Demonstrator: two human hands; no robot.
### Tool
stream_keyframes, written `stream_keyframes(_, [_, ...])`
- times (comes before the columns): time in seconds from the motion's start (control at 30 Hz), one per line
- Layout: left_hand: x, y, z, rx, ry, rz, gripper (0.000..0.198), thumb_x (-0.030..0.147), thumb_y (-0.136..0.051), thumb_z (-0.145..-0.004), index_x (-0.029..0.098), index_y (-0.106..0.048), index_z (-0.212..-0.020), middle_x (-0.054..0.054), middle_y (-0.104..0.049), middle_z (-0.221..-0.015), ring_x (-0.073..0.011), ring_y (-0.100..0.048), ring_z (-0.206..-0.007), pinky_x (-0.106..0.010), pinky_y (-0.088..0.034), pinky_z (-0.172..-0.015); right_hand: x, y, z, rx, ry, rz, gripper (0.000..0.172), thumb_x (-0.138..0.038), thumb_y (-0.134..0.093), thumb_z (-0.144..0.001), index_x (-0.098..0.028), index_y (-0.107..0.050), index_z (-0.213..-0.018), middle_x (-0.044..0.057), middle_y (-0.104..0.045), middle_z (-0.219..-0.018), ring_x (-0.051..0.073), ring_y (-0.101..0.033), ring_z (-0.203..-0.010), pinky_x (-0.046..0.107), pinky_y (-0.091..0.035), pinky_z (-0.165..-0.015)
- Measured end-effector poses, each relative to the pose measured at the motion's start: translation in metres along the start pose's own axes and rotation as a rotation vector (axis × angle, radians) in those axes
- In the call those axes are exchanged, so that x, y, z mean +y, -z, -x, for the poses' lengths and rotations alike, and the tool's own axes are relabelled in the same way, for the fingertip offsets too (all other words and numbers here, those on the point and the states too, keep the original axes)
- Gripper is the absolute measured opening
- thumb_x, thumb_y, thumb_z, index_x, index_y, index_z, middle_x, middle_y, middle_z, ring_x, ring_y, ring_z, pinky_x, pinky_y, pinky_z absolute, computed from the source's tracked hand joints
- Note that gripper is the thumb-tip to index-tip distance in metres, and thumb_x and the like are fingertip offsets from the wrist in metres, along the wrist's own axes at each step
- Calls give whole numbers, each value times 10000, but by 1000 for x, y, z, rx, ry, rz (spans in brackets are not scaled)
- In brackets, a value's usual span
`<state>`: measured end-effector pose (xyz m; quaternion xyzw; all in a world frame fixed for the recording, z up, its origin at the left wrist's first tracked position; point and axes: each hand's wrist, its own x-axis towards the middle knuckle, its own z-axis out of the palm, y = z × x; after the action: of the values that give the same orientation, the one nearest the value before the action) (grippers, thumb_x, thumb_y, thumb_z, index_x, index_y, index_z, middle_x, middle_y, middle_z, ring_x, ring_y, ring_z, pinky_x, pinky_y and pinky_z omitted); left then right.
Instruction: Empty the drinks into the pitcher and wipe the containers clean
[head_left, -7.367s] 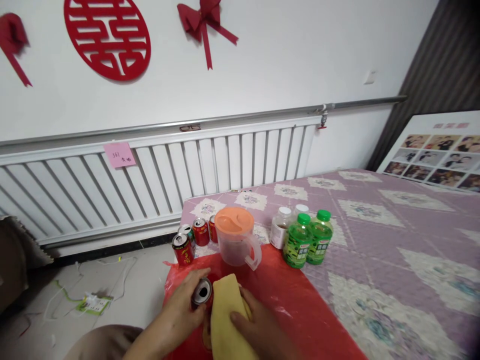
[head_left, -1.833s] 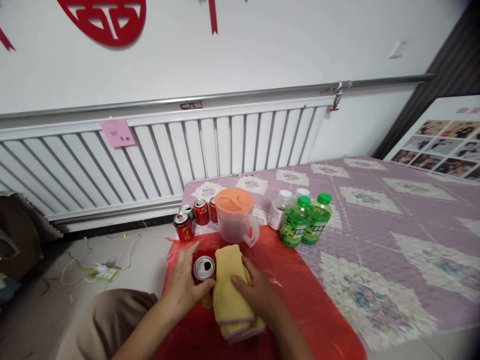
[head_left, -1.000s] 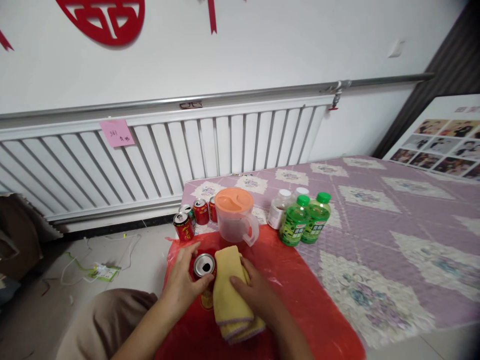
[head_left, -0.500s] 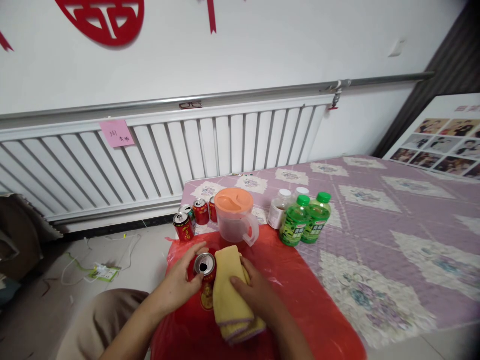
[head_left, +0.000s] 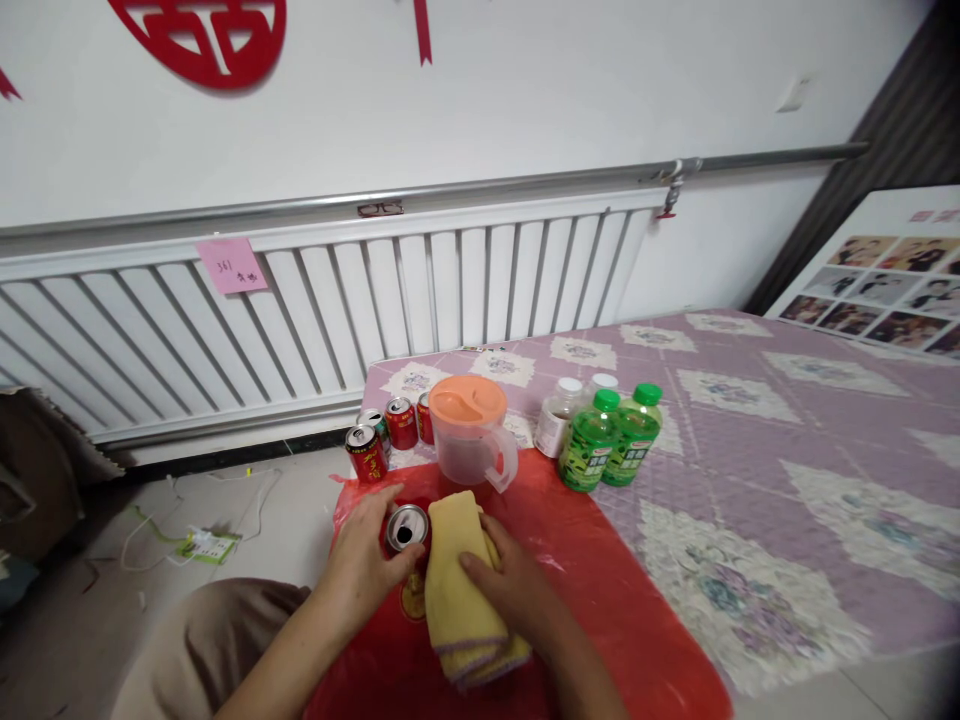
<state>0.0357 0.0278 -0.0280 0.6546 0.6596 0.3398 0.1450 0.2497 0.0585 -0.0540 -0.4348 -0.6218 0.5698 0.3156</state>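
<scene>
My left hand [head_left: 365, 551] is curved loosely around the left side of an opened red drink can [head_left: 407, 528], which stands upright on the red plastic cover [head_left: 585, 580]. Its fingers are apart, with the thumb in front of the can; whether the thumb touches it I cannot tell. A folded yellow towel [head_left: 457, 590] with purple edging is gripped by my right hand [head_left: 506, 575], thumb on top and fingers behind. The towel's left side is right beside the can. Past both hands is a clear plastic pitcher [head_left: 461, 460] with an orange lid.
Several drink cans [head_left: 367, 455] stand left of the pitcher. To its right are two green-capped bottles [head_left: 592, 445] and two white-capped bottles [head_left: 553, 420]. A purple patterned cloth [head_left: 727, 450] covers the surface behind. A white radiator [head_left: 322, 310] lines the wall. Cables [head_left: 202, 540] lie on the floor at left.
The fingers of my left hand have drawn back slightly to the left from behind the can. My right hand and the towel have hardly moved.
</scene>
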Motion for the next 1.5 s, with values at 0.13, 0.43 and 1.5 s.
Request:
stream_keyframes(0.13, [0,5,-1,-59,-50,53,636,193,-629,-695,165,-448,-1304,-126,-590,-1233,-284,-559,-1157,-493,-415,-1030,-1,0,0,-14,0,-30,542,-306,-577,-825,-224,-450,-1346,87,-627,-1269,249,-648,-1054,376,-531,-855])
stream_keyframes(0.43, [3,19,0,-233,-48,166,667,150,-533,-752,216,-346,-1389,-116,-523,-1378,-246,-499,-1273,-467,-389,-1077,1,-1,-1,11,-19,2,628,-327,-581,-822,-224,-387,-1410,100,-593,-1319,260,-631,-1094,402,-507,-908])
stream_keyframes(1.5, [-2,-6,3,26,13,168,740,210,-729,-661,203,-437,-1342,-128,-514,-1363,-308,-463,-1296,-520,-363,-1090,-5,0,0,14,-1,18,588,-311,-585,-807,-213,-442,-1368,94,-604,-1309,256,-616,-1111,398,-499,-912])
